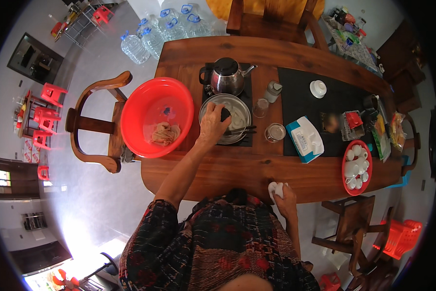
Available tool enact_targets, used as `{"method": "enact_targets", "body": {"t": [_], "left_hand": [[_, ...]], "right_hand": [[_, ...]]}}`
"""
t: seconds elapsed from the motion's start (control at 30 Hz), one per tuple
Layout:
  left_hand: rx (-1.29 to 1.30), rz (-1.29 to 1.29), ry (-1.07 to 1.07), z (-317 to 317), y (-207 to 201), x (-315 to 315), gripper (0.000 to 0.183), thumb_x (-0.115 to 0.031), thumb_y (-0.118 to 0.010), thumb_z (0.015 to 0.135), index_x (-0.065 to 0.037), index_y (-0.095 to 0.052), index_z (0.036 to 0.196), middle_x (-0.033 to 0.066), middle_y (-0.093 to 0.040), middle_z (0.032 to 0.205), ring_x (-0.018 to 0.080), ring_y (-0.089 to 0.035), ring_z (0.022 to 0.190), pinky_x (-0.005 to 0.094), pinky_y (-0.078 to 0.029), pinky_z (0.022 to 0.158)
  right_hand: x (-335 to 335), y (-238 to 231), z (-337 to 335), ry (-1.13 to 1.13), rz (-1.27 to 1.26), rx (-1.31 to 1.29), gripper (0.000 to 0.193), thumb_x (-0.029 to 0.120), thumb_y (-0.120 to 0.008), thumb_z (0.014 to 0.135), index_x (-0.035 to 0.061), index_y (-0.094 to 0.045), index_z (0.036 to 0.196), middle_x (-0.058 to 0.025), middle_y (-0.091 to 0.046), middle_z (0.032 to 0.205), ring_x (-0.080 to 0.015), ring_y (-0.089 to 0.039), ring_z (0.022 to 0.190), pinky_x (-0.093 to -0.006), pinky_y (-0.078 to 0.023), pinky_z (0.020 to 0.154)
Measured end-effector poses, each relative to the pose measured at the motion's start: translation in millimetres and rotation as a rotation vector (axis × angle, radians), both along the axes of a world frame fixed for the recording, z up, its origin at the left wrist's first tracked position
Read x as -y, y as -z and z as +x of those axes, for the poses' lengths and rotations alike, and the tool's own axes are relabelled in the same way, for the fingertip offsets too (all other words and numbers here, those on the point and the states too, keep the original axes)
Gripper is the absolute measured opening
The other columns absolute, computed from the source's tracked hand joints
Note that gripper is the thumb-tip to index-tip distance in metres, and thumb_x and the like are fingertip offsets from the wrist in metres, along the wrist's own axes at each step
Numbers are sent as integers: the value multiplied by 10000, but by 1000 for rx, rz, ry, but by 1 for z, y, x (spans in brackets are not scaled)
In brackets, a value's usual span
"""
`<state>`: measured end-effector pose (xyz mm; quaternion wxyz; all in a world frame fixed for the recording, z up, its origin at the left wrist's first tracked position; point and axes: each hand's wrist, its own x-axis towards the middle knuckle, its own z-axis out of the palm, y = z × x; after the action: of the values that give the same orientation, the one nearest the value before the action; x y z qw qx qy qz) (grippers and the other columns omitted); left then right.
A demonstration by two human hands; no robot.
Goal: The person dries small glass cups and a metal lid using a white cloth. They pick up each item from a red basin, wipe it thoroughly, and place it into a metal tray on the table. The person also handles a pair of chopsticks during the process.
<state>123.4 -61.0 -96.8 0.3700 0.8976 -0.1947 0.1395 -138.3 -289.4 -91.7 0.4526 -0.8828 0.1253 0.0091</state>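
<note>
My left hand (213, 123) reaches over a round metal pan (247, 109) and is closed on a small black round thing (225, 114). Whether that is a lid knob or a loose piece I cannot tell. Something pale shows inside the pan, and dark slim utensils (243, 130) lie across its near right part. By the table's near edge, my right hand (287, 200) grips a bunched white cloth (277, 189). Just beyond the pan stands a steel kettle (227, 80) with a black lid. A red basin (157, 92) left of the pan holds water and a wet beige cloth (165, 133).
Right of the pan stand a pump bottle (273, 91), a clear glass (260, 108) and a glass jar (275, 132). Farther right are a tissue pack (305, 139), a white lidded cup (318, 88) and a red tray (357, 191) of white teaware. Wooden chairs (91, 127) surround the table.
</note>
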Motion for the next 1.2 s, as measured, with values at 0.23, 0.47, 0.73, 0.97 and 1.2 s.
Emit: {"method": "enact_targets", "body": {"t": [0.23, 0.47, 0.73, 0.97, 1.2], "left_hand": [[-85, 67, -102, -5, -8, 4, 416, -204, -752, 673, -45, -603, 1028, 135, -502, 1053, 350, -511, 1032, 427, -456, 824], [35, 119, -184, -8, -9, 1, 715, -313, -817, 600, -71, -503, 1194, 228, -395, 1300, 425, -324, 1243, 492, -295, 1011], [-352, -157, -133, 8, -4, -15, 1193, -434, -858, 536, 31, -189, 1407, 245, -362, 1350, 385, -344, 1256, 469, -270, 1053], [-315, -81, -60, 9, 4, -25, 1188, -501, -841, 532, 28, -227, 1400, 220, -375, 1348, 369, -340, 1261, 467, -276, 1047], [-353, -1, -4, 12, -3, -28, 1204, -529, -838, 509, 12, -240, 1404, 214, -362, 1355, 375, -317, 1265, 477, -275, 1043]], "right_hand": [[-1, 5, 5, 19, 39, -22, 262, 93, -587, 752, -35, -586, 980, -226, -572, 930, -410, -569, 861, -424, -458, 725], [1, 11, 7, -4, -15, -26, 276, 111, -591, 759, -49, -589, 983, -232, -574, 926, -410, -574, 866, -423, -461, 725], [2, 10, 11, -10, -12, -48, 272, 118, -590, 763, -32, -584, 990, -227, -571, 927, -411, -571, 863, -424, -459, 724], [1, 14, 14, -32, 21, -73, 290, 114, -586, 748, -6, -582, 1012, -242, -567, 976, -435, -548, 890, -458, -444, 745], [-3, 12, 17, -21, 16, -87, 253, 129, -581, 764, -14, -571, 973, -243, -553, 952, -435, -534, 888, -458, -433, 738]]}}
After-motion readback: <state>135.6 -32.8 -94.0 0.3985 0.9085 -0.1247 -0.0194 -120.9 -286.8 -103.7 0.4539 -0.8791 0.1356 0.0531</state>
